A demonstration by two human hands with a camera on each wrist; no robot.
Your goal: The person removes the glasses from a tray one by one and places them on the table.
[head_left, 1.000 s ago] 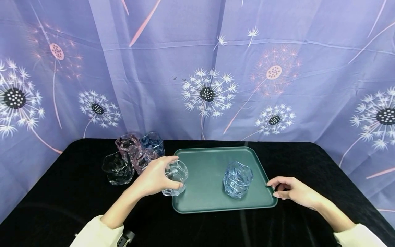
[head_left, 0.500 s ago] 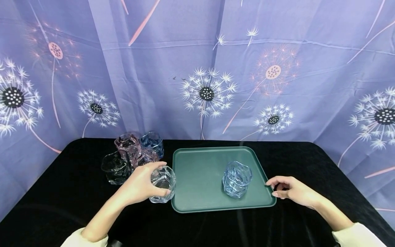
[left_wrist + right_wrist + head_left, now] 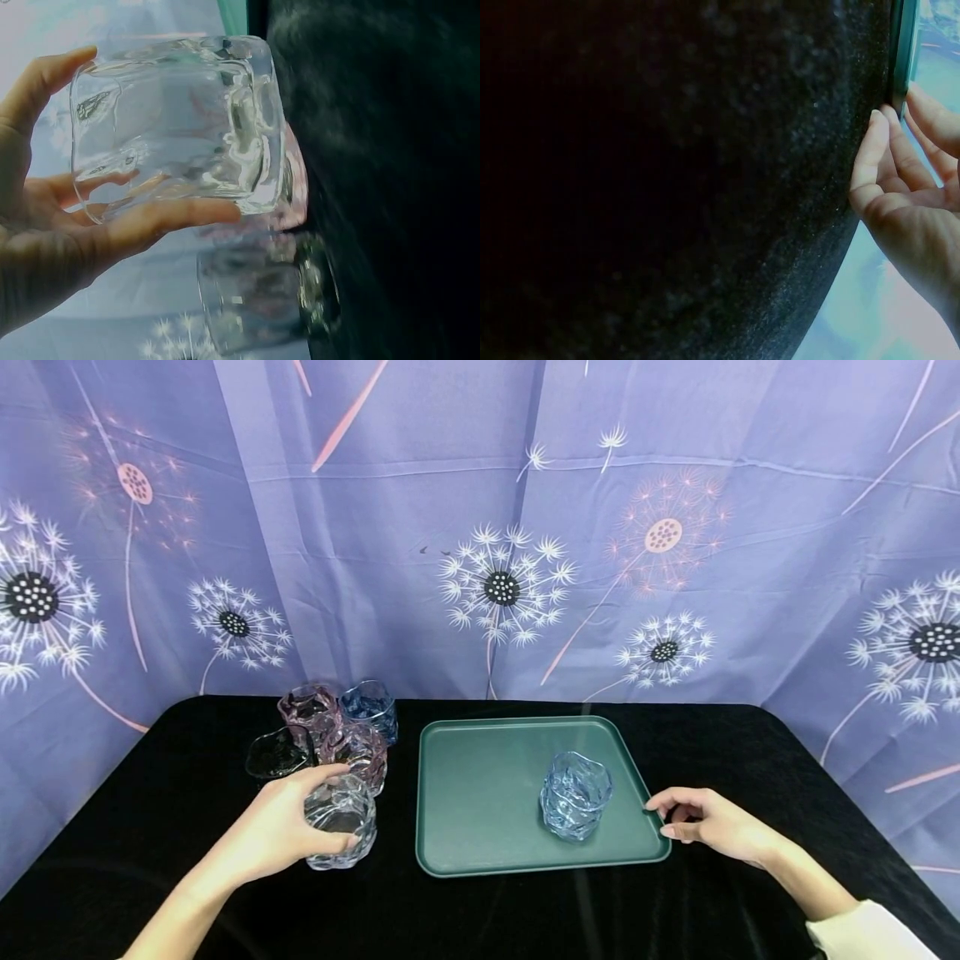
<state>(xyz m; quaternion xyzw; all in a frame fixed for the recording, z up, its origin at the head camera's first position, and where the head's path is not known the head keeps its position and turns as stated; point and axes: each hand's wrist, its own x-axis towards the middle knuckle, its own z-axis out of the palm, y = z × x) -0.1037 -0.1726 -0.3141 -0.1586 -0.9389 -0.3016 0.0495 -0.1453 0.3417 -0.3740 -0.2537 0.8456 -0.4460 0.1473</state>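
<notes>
A clear drinking glass with wavy, faceted walls is in my left hand, thumb and fingers wrapped round its sides. The left wrist view shows the same glass up close, with nothing visible inside. To the right lies a green rectangular tray, with a pale blue glass standing on its right half. At the tray's right rim my right hand pinches the edge with bent fingers; the right wrist view has these fingertips right at the rim.
Behind my left hand, glasses stand close together: a smoky dark one partly hidden by the hand, a pink one, another pink one and a blue one. A black cloth covers the table. A purple curtain hangs behind.
My left hand has carried the clear glass leftward, from over the tray's left edge to in front of the other glasses. The right hand and the tray stay about where they were.
</notes>
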